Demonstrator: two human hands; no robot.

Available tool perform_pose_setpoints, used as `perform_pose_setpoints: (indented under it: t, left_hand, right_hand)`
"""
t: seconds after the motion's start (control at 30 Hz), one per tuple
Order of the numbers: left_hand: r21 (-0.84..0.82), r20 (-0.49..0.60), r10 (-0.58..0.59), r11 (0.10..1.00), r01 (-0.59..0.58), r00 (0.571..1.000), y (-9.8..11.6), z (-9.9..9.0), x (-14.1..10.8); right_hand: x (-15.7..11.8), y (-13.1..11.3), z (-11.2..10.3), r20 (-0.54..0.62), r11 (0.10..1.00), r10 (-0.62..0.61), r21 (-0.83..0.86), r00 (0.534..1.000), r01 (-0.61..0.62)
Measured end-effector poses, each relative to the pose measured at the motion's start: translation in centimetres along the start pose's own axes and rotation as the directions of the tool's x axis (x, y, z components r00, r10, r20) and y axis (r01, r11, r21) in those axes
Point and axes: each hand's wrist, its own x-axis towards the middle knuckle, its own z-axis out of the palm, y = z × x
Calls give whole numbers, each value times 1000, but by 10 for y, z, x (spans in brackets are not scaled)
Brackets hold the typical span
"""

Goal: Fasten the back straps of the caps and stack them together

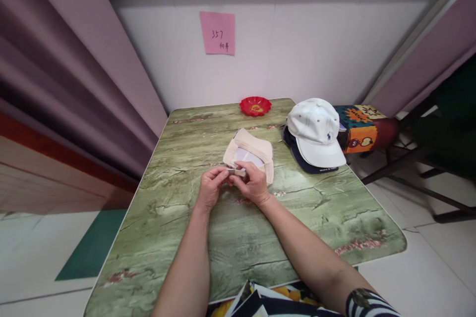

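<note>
A beige baseball cap (252, 139) lies upturned on the table, its pale inside facing me. My left hand (212, 185) pinches one side of the cap's back strap (238, 172), beside a small metal buckle. On the other side, my right hand (253, 182) grips the strap, thumb below and fingers above. Both hands are closed and nearly meet at the buckle. Some of the right fingers overlap the cap's opening, and the strap's end is partly hidden by the fingertips.
A white cap (314, 126) rests on a dark navy cap (303, 161) at the table's right edge. A red scalloped dish (255, 106) stands at the back of the green wood-patterned table (167, 237). Beyond the right edge is a colourful printed box (359, 129). A pink note (218, 33) hangs on the wall.
</note>
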Motion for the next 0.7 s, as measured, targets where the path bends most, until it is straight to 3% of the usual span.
perform_pose_setpoints:
  t: [0.13, 0.33, 0.7]
  left_hand:
    - [93, 29, 48, 994, -51, 998, 1, -1, 0]
    - [182, 33, 132, 974, -136, 991, 4, 1, -1]
    - [-17, -137, 146, 989, -150, 980, 0, 1, 3]
  right_hand:
    - [1, 1, 0, 2, 991, -104, -90, 995, 104]
    - [1, 3, 1, -34, 987, -92, -135, 995, 87]
    - [4, 1, -5, -2, 985, -94, -148, 996, 92]
